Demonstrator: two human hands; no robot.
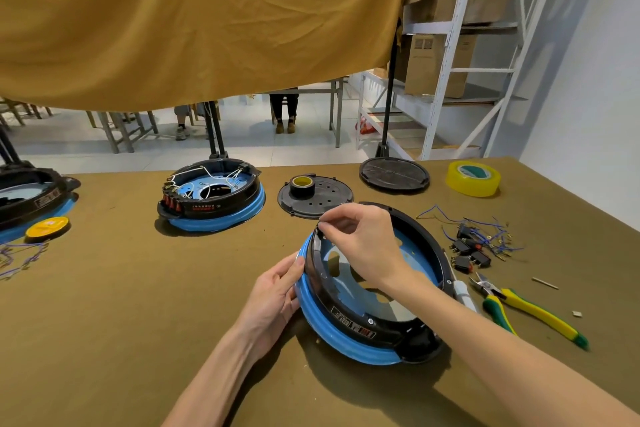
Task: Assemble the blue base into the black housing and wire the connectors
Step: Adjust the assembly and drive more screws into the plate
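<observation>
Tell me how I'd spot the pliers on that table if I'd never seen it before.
Start at the blue and black unit that the two hands are working on at the table's near middle. Look just to its right, on the brown cloth: the pliers lie there, below a heap of small black switches with blue wires. They alone have long yellow and green handles.

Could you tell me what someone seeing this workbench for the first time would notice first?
Most likely the tilted unit near the front: a black housing seated in a blue base, with the left hand at its left edge and the right hand pinching the housing's upper rim. Next, the big mustard cloth hanging across the top, and the wired finished unit behind on the left. Yellow-handled pliers lie to the right.
</observation>
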